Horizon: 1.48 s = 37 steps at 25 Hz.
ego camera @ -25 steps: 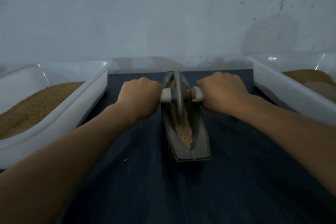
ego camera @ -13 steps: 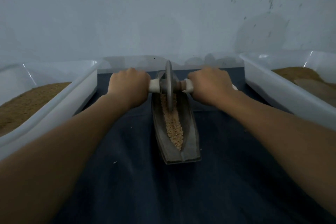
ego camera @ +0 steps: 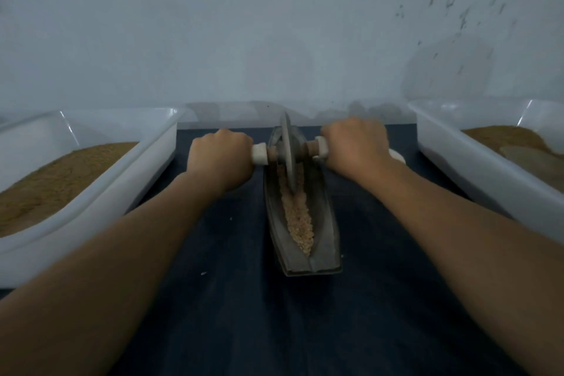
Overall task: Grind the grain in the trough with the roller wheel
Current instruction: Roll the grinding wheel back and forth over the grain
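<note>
A grey boat-shaped trough [ego camera: 328, 235] lies lengthwise on the dark cloth, its near end toward me. Pale crushed grain [ego camera: 300, 223] fills its groove. The thin grey roller wheel [ego camera: 287, 152] stands upright in the far part of the trough, its lower edge down in the grain. An axle with white handle ends runs through the wheel. My left hand [ego camera: 220, 159] is closed around the left handle, my right hand [ego camera: 355, 146] around the right one. Both arms stretch forward.
A white tub [ego camera: 100, 192] of brown ground meal sits at the left, another white tub [ego camera: 476, 174] with brown meal at the right. A pale wall rises just behind the trough. A few stray grains [ego camera: 204, 273] lie on the dark cloth [ego camera: 274, 323].
Over the last second the wheel has rolled away from me, from mid-trough toward the far end. Both hands went forward with it, uncovering more grain in the near part.
</note>
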Motion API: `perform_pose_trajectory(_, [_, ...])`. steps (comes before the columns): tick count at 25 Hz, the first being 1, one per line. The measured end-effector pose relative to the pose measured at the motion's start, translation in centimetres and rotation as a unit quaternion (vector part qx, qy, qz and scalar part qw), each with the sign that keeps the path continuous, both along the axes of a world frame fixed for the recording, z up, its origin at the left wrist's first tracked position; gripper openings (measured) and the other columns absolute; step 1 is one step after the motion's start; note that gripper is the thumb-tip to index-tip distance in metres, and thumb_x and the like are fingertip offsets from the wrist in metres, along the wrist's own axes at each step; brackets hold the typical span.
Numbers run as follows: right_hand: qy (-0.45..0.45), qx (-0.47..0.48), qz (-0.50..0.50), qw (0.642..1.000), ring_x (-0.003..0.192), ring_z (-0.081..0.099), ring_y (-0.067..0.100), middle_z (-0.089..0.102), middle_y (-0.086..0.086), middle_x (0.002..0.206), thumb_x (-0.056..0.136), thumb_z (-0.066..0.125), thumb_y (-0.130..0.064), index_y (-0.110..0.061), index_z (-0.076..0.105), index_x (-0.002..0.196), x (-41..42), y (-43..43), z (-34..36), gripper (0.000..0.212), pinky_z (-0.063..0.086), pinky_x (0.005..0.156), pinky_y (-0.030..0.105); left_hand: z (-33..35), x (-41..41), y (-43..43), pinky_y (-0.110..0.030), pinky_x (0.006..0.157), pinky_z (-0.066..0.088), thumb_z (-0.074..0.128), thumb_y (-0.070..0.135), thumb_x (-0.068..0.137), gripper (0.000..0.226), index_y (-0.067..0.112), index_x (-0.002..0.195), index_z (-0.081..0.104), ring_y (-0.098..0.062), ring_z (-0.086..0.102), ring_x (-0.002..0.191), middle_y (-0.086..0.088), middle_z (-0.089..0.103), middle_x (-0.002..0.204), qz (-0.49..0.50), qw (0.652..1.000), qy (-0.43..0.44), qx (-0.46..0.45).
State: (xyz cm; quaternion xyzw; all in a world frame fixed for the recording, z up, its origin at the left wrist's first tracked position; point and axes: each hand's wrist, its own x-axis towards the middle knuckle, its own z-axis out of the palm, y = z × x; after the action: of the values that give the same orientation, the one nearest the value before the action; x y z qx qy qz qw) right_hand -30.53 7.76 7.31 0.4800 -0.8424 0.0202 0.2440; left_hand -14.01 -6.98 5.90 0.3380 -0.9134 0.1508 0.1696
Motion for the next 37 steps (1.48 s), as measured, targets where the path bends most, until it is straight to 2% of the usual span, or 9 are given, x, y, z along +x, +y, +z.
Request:
perform_pose_trajectory(3, [-0.004, 0.018, 0.015, 1.000, 0.069, 0.055, 0.021, 0.058, -0.003, 0.079, 0.084, 0.069, -0.032, -0.030, 0.062, 0.084, -0.1, 1.7, -0.3, 0.007, 0.037, 0.057, 0.030, 0.0, 1.5, 0.7, -0.033, 0.059, 0.039, 0.059, 0.034, 0.086, 0.007, 0.028, 0.086, 0.061, -0.024, 0.053, 0.066, 0.003, 0.053, 0.076, -0.014, 1.000, -0.012, -0.010])
perform_pose_trajectory(8, [0.114, -0.089, 0.070, 0.987, 0.049, 0.006, 0.000, 0.015, -0.014, 0.053, 0.058, 0.073, -0.042, -0.029, 0.039, 0.053, 0.7, 6.2, -3.3, 0.037, 0.006, 0.051, 0.016, -1.1, 5.5, 2.3, -0.017, 0.048, 0.012, 0.071, 0.030, 0.057, 0.029, 0.030, 0.060, 0.043, -0.016, 0.017, 0.040, 0.009, 0.025, 0.052, -0.111, 0.978, 0.036, -0.171])
perform_pose_trajectory(14, [-0.070, 0.012, -0.007, 0.997, 0.078, 0.059, 0.024, 0.065, 0.001, 0.089, 0.085, 0.067, -0.030, -0.029, 0.061, 0.086, -0.5, 0.1, -0.4, 0.007, 0.046, 0.066, 0.034, 0.9, -0.6, 0.4, -0.034, 0.062, 0.038, 0.056, 0.028, 0.091, 0.011, 0.024, 0.096, 0.064, -0.029, 0.064, 0.082, -0.004, 0.063, 0.090, 0.004, 0.998, -0.026, -0.049])
perform_pose_trajectory(18, [0.050, -0.043, 0.052, 0.996, 0.051, 0.040, 0.013, 0.045, -0.010, 0.063, 0.072, 0.068, -0.035, -0.028, 0.047, 0.065, 0.3, 4.2, -2.6, 0.023, 0.024, 0.046, 0.023, -0.7, 3.5, 2.4, -0.030, 0.050, 0.030, 0.064, 0.029, 0.077, 0.015, 0.029, 0.075, 0.050, -0.027, 0.057, 0.058, 0.006, 0.043, 0.063, -0.065, 0.993, 0.005, -0.102])
perform_pose_trajectory(21, [0.118, -0.090, 0.083, 0.985, 0.045, 0.015, 0.007, 0.026, -0.013, 0.053, 0.057, 0.064, -0.040, -0.029, 0.041, 0.056, 0.6, 6.6, -3.6, 0.026, 0.005, 0.050, 0.016, -1.4, 5.6, 2.7, -0.019, 0.047, 0.010, 0.066, 0.027, 0.060, 0.028, 0.029, 0.063, 0.038, -0.019, 0.027, 0.037, 0.008, 0.033, 0.048, -0.119, 0.979, 0.034, -0.160])
perform_pose_trajectory(28, [-0.040, 0.001, -0.006, 0.999, 0.075, 0.058, 0.024, 0.063, -0.001, 0.085, 0.085, 0.065, -0.028, -0.027, 0.059, 0.083, -0.5, -0.3, -0.4, 0.007, 0.045, 0.063, 0.032, -0.2, -0.3, 0.3, -0.033, 0.057, 0.033, 0.058, 0.023, 0.090, 0.001, 0.023, 0.091, 0.059, -0.022, 0.042, 0.063, 0.003, 0.043, 0.072, 0.006, 0.999, 0.015, -0.047])
perform_pose_trajectory(30, [-0.010, 0.010, 0.027, 1.000, 0.066, 0.055, 0.019, 0.058, -0.006, 0.075, 0.080, 0.067, -0.030, -0.028, 0.058, 0.077, -0.3, 1.3, -0.4, 0.010, 0.040, 0.055, 0.029, -1.1, 1.8, 1.0, -0.030, 0.051, 0.027, 0.063, 0.026, 0.084, 0.009, 0.025, 0.081, 0.054, -0.019, 0.036, 0.055, 0.006, 0.036, 0.064, -0.020, 0.997, 0.033, -0.074])
perform_pose_trajectory(34, [0.122, -0.087, 0.100, 0.984, 0.050, 0.010, -0.002, 0.018, -0.014, 0.055, 0.055, 0.067, -0.039, -0.030, 0.038, 0.058, 1.1, 6.6, -3.1, 0.031, 0.006, 0.048, 0.016, -2.3, 6.1, 2.5, -0.019, 0.048, 0.009, 0.058, 0.031, 0.066, 0.028, 0.031, 0.067, 0.030, -0.015, 0.021, 0.039, 0.011, 0.028, 0.050, -0.134, 0.975, 0.070, -0.163])
perform_pose_trajectory(37, [0.092, -0.047, 0.049, 0.993, 0.047, 0.016, 0.003, 0.023, -0.014, 0.056, 0.064, 0.071, -0.039, -0.030, 0.035, 0.060, 0.7, 4.8, -2.6, 0.038, 0.012, 0.047, 0.018, -1.7, 3.9, 2.2, -0.021, 0.045, 0.011, 0.060, 0.025, 0.070, 0.024, 0.027, 0.067, 0.036, -0.014, 0.016, 0.041, 0.009, 0.029, 0.053, -0.070, 0.985, 0.042, -0.149])
